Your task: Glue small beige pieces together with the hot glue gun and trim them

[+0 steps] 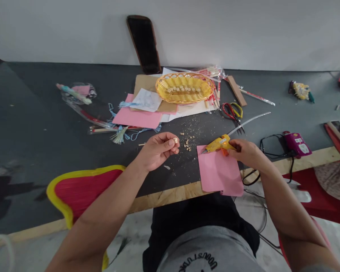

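Observation:
Between the thumb and fingers of my left hand (161, 150) is a small pale bead-like piece (175, 140); its exact kind is too small to make out. My right hand (248, 153) grips the handle of a yellow hot glue gun (218, 143), its nozzle pointing left over a pink sheet (219, 170). A clear glue stick (251, 121) sticks out of the gun's back, and an orange light glows on its side. Small pale crumbs (187, 144) are scattered on the dark table between my hands.
A yellow woven basket (184, 99) holds a row of pale pieces. Scissors (234, 113) with red and yellow handles lie right of it. A phone (144, 45) leans on the wall. Blue tassels (120, 134) lie left; a purple power socket (297, 144) sits right with cables.

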`<state>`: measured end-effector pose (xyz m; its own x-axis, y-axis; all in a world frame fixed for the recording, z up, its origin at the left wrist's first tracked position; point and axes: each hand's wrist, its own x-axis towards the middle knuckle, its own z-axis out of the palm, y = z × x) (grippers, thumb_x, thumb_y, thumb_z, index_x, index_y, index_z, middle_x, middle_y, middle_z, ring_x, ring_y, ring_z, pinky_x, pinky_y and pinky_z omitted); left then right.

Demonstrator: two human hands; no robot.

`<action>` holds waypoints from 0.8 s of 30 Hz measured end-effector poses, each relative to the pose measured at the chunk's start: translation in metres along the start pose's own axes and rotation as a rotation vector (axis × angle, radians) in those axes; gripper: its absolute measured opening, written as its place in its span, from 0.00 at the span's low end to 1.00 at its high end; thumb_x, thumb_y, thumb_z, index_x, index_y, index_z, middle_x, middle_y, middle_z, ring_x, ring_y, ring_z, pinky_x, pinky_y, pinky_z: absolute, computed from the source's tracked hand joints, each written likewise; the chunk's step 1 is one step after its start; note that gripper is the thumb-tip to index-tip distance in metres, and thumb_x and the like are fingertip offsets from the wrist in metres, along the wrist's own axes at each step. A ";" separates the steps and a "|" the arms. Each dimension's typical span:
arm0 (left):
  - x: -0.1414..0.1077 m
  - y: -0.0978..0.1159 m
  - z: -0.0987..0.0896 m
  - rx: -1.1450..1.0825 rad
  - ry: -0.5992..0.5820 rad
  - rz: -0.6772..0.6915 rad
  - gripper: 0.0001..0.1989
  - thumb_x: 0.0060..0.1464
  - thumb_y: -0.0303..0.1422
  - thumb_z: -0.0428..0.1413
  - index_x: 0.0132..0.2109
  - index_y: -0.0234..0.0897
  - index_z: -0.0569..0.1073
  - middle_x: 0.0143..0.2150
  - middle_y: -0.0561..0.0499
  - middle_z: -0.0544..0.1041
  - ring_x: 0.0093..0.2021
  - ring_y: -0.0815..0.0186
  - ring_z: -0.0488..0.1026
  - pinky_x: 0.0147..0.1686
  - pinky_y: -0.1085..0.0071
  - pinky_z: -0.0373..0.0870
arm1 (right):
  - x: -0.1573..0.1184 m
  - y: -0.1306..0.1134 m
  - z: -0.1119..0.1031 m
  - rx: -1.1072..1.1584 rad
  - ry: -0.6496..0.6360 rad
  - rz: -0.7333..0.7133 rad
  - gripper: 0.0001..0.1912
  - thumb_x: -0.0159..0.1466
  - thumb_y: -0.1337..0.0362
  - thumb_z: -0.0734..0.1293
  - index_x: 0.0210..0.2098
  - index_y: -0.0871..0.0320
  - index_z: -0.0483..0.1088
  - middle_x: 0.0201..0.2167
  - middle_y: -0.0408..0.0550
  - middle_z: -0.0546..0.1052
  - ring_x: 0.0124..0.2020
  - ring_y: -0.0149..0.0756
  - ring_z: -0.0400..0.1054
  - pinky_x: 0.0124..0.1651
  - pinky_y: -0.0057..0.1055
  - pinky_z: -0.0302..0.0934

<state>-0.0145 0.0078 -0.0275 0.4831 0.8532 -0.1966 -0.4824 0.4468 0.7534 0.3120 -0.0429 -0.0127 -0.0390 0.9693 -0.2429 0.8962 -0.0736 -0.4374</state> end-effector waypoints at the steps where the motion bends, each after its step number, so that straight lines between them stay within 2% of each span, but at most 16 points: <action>1: 0.000 0.000 0.001 0.001 -0.005 -0.004 0.11 0.42 0.33 0.72 0.31 0.32 0.80 0.26 0.51 0.77 0.24 0.74 0.70 0.28 0.77 0.73 | 0.000 0.003 0.001 0.014 0.034 0.013 0.10 0.59 0.58 0.67 0.36 0.57 0.73 0.26 0.43 0.73 0.26 0.32 0.64 0.29 0.28 0.56; 5: -0.001 0.001 0.002 0.018 -0.020 -0.021 0.11 0.43 0.33 0.72 0.31 0.32 0.80 0.25 0.52 0.76 0.24 0.74 0.70 0.28 0.77 0.73 | -0.003 0.009 -0.001 0.133 0.152 0.065 0.11 0.57 0.57 0.68 0.36 0.57 0.72 0.27 0.43 0.74 0.25 0.31 0.63 0.29 0.28 0.56; 9: 0.000 -0.001 -0.001 0.027 0.005 -0.022 0.12 0.42 0.33 0.72 0.31 0.32 0.79 0.26 0.52 0.77 0.24 0.74 0.71 0.28 0.77 0.73 | -0.008 0.003 -0.012 0.540 0.142 0.095 0.17 0.55 0.53 0.71 0.39 0.56 0.69 0.30 0.45 0.75 0.26 0.32 0.65 0.27 0.28 0.57; 12: 0.000 -0.001 -0.005 0.030 0.027 -0.021 0.12 0.43 0.33 0.72 0.31 0.32 0.79 0.26 0.51 0.77 0.24 0.74 0.71 0.28 0.77 0.73 | -0.009 -0.008 -0.023 0.819 0.127 0.114 0.21 0.52 0.54 0.74 0.40 0.55 0.68 0.35 0.47 0.77 0.28 0.31 0.67 0.27 0.27 0.59; 14: 0.001 -0.001 -0.006 0.031 0.046 -0.018 0.12 0.43 0.33 0.72 0.31 0.32 0.79 0.27 0.51 0.78 0.24 0.74 0.71 0.28 0.77 0.73 | -0.008 -0.015 -0.028 0.965 0.079 0.116 0.20 0.52 0.56 0.75 0.40 0.56 0.68 0.33 0.44 0.75 0.27 0.30 0.66 0.28 0.27 0.60; 18: 0.005 0.004 -0.001 0.052 0.136 -0.032 0.14 0.40 0.33 0.73 0.30 0.32 0.79 0.26 0.52 0.77 0.23 0.75 0.71 0.28 0.77 0.73 | 0.000 -0.029 -0.024 1.169 -0.114 0.042 0.16 0.55 0.58 0.74 0.38 0.57 0.68 0.25 0.40 0.70 0.25 0.29 0.63 0.28 0.28 0.58; 21: 0.005 0.008 0.008 0.063 0.253 -0.079 0.15 0.38 0.34 0.74 0.31 0.32 0.78 0.25 0.53 0.76 0.23 0.76 0.69 0.28 0.77 0.74 | 0.008 -0.039 -0.012 1.213 -0.183 -0.019 0.15 0.59 0.58 0.72 0.41 0.58 0.68 0.32 0.45 0.74 0.28 0.28 0.63 0.30 0.28 0.58; 24: 0.001 0.010 0.018 0.047 0.323 -0.094 0.15 0.39 0.33 0.73 0.31 0.31 0.78 0.25 0.52 0.76 0.23 0.76 0.68 0.28 0.77 0.73 | 0.015 -0.048 0.001 1.255 -0.230 -0.024 0.17 0.58 0.60 0.73 0.44 0.58 0.69 0.40 0.48 0.77 0.29 0.28 0.65 0.32 0.28 0.60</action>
<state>-0.0055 0.0086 -0.0093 0.2639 0.8532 -0.4498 -0.4091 0.5213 0.7489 0.2681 -0.0255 0.0034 -0.2376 0.9199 -0.3121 -0.1321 -0.3489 -0.9278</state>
